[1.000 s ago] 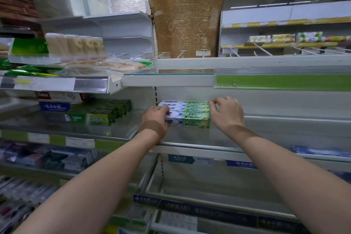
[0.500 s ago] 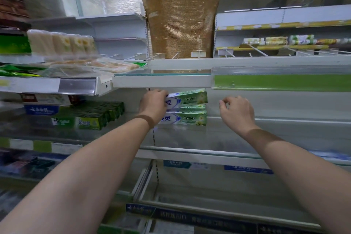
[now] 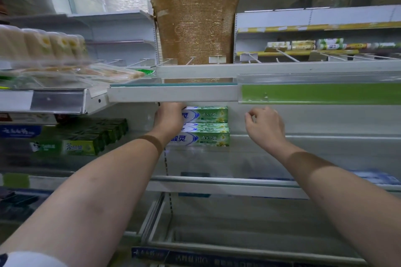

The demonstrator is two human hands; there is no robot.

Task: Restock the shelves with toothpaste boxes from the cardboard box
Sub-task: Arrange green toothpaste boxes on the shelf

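Head view: glass-decked white metal shelf carries a stack of green-and-white toothpaste boxes at its left end, against the back wall. Long axes run left-right, printed faces toward camera. Top box sits just under the white shelf edge above. Left hand is on the stack's left end, fingers wrapped round the top box end, partly hidden by that upper edge. Right hand hangs apart to the right of the stack, fingers loosely curled, holding nothing, not touching the boxes. So left is nearer; boxes lie left of the right fingers. Vs 0.5 s ago: top box now looks level rather than tilted, right hand abt the same. Cardboard box not in view.
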